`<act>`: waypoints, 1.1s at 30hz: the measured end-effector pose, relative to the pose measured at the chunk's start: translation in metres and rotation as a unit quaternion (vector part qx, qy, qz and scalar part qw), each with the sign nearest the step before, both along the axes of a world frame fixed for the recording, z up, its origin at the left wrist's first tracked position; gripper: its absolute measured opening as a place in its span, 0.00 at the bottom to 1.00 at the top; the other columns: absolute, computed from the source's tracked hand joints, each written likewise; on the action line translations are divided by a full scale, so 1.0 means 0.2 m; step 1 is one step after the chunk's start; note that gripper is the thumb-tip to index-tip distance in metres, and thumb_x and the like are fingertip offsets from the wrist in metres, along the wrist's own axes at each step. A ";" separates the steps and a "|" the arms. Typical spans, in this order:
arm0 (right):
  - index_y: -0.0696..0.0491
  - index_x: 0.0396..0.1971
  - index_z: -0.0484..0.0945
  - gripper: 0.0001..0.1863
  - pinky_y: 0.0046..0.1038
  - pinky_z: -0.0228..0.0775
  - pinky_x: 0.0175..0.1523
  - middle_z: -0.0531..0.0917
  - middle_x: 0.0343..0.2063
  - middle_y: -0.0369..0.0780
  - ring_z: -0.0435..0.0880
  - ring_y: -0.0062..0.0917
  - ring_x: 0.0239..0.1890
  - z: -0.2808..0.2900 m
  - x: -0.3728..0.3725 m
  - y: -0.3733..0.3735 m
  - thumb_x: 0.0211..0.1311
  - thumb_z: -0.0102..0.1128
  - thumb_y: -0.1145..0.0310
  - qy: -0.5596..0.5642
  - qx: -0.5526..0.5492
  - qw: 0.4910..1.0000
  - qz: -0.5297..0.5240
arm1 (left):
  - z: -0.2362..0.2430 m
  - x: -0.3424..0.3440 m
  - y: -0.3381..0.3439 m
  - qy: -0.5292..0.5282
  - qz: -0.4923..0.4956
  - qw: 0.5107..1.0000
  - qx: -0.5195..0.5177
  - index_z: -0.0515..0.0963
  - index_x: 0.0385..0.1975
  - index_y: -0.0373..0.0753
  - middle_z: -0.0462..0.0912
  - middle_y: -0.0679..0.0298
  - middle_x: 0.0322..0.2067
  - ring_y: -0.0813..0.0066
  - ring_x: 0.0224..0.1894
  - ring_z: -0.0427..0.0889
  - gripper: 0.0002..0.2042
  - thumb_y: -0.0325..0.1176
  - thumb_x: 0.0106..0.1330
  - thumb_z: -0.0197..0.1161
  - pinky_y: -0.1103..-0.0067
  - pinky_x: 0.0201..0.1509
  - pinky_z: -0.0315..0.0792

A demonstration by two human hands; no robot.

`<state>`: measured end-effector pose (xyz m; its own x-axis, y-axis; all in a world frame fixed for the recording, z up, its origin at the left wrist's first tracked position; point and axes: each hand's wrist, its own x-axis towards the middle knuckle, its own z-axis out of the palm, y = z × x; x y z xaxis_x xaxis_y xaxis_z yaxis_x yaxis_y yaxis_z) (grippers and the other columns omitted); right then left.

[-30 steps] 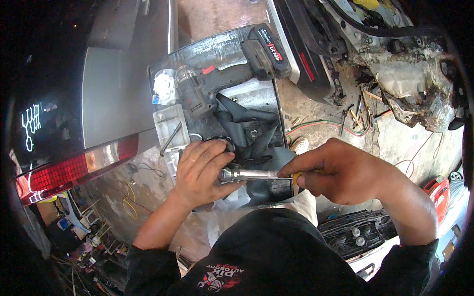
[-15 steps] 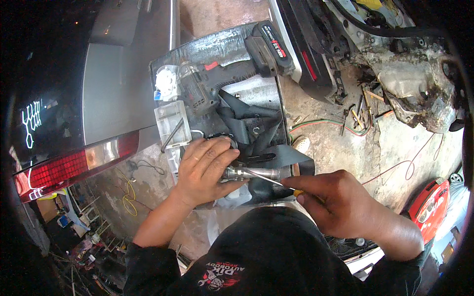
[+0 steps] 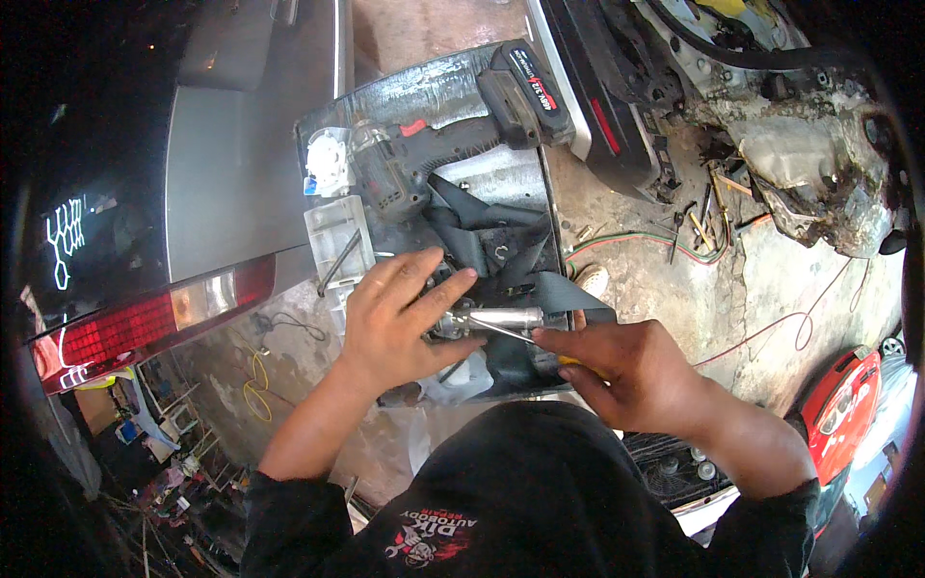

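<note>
At six o'clock of the cordless drill (image 3: 434,159), my left hand (image 3: 400,313) is gripping the metal cylinder (image 3: 496,318); my right hand (image 3: 626,371) is pinching a thin screwdriver (image 3: 511,333) against it, near the panel's (image 3: 501,183) three o'clock edge.

Stained concrete floor (image 3: 674,289) — silver car (image 3: 241,173) at left.

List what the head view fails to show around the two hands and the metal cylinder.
- Near end of the silver cylinder: hidden under the left hand, head view.
- Tool handle: covered by the right hand; only a thin shaft and a bit of yellow show.
- Dark strap: its lower run is hidden behind both hands.
- Cordless drill: bit end too blurred.
</note>
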<state>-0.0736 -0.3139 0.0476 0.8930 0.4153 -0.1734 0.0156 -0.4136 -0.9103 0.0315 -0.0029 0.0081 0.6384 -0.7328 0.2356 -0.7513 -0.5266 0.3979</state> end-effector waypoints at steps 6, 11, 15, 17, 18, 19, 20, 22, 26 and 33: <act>0.46 0.68 0.83 0.36 0.38 0.78 0.27 0.78 0.25 0.35 0.85 0.32 0.24 -0.13 -0.11 0.19 0.56 0.79 0.73 -0.180 -0.053 0.978 0.096 | -0.05 0.04 0.04 0.017 -0.002 1.000 -0.025 0.93 0.53 0.50 0.85 0.54 0.61 0.50 0.54 0.88 0.35 0.48 0.39 0.92 0.61 0.57 0.86; 0.49 0.71 0.81 0.33 0.40 0.84 0.34 0.86 0.33 0.40 0.89 0.37 0.29 -0.16 -0.17 0.11 0.63 0.75 0.73 -0.096 -0.010 0.995 -0.007 | -0.06 0.04 0.06 0.029 0.013 0.999 -0.023 0.92 0.55 0.49 0.84 0.53 0.63 0.46 0.55 0.88 0.35 0.47 0.41 0.92 0.59 0.57 0.85; 0.53 0.65 0.80 0.26 0.40 0.85 0.41 0.90 0.39 0.45 0.92 0.44 0.35 -0.16 -0.19 0.06 0.67 0.70 0.79 -0.044 0.009 0.996 -0.082 | -0.05 0.08 0.03 0.086 0.046 0.994 -0.046 0.92 0.55 0.48 0.85 0.52 0.64 0.45 0.58 0.88 0.36 0.48 0.40 0.93 0.58 0.61 0.84; 0.55 0.57 0.77 0.20 0.36 0.82 0.43 0.87 0.39 0.46 0.90 0.42 0.36 -0.15 -0.26 0.04 0.67 0.65 0.84 0.058 0.053 0.984 -0.157 | -0.04 0.09 0.05 0.116 0.048 0.991 -0.034 0.90 0.59 0.48 0.84 0.52 0.67 0.44 0.62 0.86 0.39 0.49 0.40 0.93 0.56 0.65 0.83; 0.55 0.56 0.76 0.19 0.36 0.81 0.44 0.86 0.40 0.47 0.89 0.41 0.37 -0.16 -0.25 0.04 0.68 0.65 0.84 0.042 0.051 0.982 -0.177 | -0.03 0.10 0.05 0.123 0.041 0.991 -0.025 0.89 0.62 0.48 0.83 0.52 0.68 0.43 0.63 0.86 0.41 0.49 0.41 0.93 0.56 0.66 0.82; 0.55 0.55 0.75 0.18 0.36 0.80 0.46 0.85 0.41 0.47 0.88 0.40 0.38 -0.16 -0.24 0.05 0.68 0.64 0.84 0.025 0.048 0.979 -0.197 | -0.01 0.11 0.05 0.129 0.033 0.991 -0.017 0.87 0.65 0.49 0.83 0.51 0.68 0.42 0.65 0.85 0.43 0.49 0.41 0.93 0.56 0.68 0.82; 0.55 0.54 0.74 0.17 0.36 0.79 0.48 0.84 0.42 0.47 0.87 0.39 0.39 -0.15 -0.21 0.05 0.68 0.63 0.84 0.006 0.045 0.975 -0.218 | 0.03 0.12 0.03 0.146 0.039 0.989 -0.002 0.84 0.68 0.48 0.83 0.51 0.68 0.42 0.66 0.84 0.45 0.48 0.42 0.92 0.56 0.70 0.81; 0.55 0.53 0.73 0.19 0.38 0.78 0.56 0.81 0.47 0.49 0.85 0.43 0.48 -0.14 -0.11 0.03 0.66 0.68 0.83 -0.020 0.007 0.985 -0.170 | 0.10 0.13 0.00 0.180 0.049 0.982 0.027 0.78 0.74 0.48 0.82 0.50 0.69 0.42 0.68 0.83 0.50 0.47 0.44 0.91 0.56 0.73 0.79; 0.54 0.65 0.76 0.34 0.44 0.80 0.60 0.85 0.54 0.52 0.87 0.51 0.57 -0.11 0.15 0.16 0.59 0.80 0.74 -0.036 -0.026 0.982 -0.182 | 0.10 0.16 0.01 0.214 0.024 0.975 0.062 0.74 0.77 0.45 0.81 0.49 0.70 0.44 0.71 0.81 0.49 0.44 0.50 0.88 0.57 0.75 0.77; 0.56 0.52 0.87 0.16 0.39 0.82 0.58 0.91 0.46 0.48 0.92 0.40 0.51 -0.20 0.30 0.16 0.65 0.78 0.73 -0.011 0.036 0.993 -0.114 | 0.12 0.15 0.02 0.211 0.022 0.975 0.059 0.75 0.76 0.44 0.82 0.49 0.70 0.45 0.70 0.81 0.49 0.42 0.50 0.88 0.58 0.75 0.77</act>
<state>-0.0130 -0.2818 0.0068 0.9683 0.2129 -0.1305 -0.0510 -0.3431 -0.9379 0.0622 0.0001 0.0312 0.6917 -0.7085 -0.1397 -0.5092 -0.6157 0.6014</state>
